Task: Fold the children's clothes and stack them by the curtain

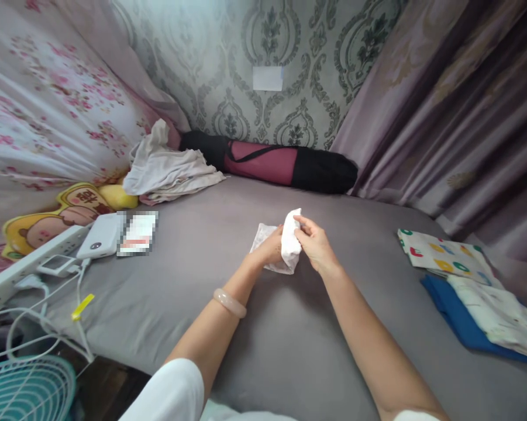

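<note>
A small white cloth [291,237] with a faint pattern lies partly flat on the grey bed sheet, near the middle of the head view. One part of it is raised and folded over. My right hand [313,242] pinches the edge of this raised part between thumb and fingers. From the left, my left hand [272,248] rests on the flat part of the cloth. The raised flap covers its fingers, so their pose is hidden. A pale bangle [230,303] circles my left forearm.
Folded fabrics, one letter-printed [447,257] and one blue [451,321], lie at right. A black and maroon long bag [263,164] lines the wall beside crumpled cloth [171,166]. At left are a power bank [100,234], power strip [30,263], cables and a teal fan [26,389].
</note>
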